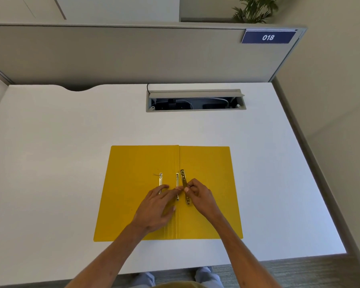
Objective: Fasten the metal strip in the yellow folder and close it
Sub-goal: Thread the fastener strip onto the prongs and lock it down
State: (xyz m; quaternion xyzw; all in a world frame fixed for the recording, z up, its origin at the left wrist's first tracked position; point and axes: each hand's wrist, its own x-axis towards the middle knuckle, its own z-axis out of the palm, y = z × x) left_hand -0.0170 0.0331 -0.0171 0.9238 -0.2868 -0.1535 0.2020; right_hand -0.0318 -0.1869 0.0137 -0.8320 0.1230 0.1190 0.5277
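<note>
The yellow folder lies open and flat on the white desk, its spine running toward me. A brass-coloured metal strip with holes lies slanted just right of the spine, and my right hand pinches it at its middle. Two thin metal prongs are visible: one at the spine, the other on the left flap. My left hand rests flat on the left flap, its fingers spread, with fingertips touching both prongs.
The white desk has a cable box with its lid raised at the back, behind the folder. A grey partition with a blue "018" sign stands behind. The desk's right edge drops to the floor.
</note>
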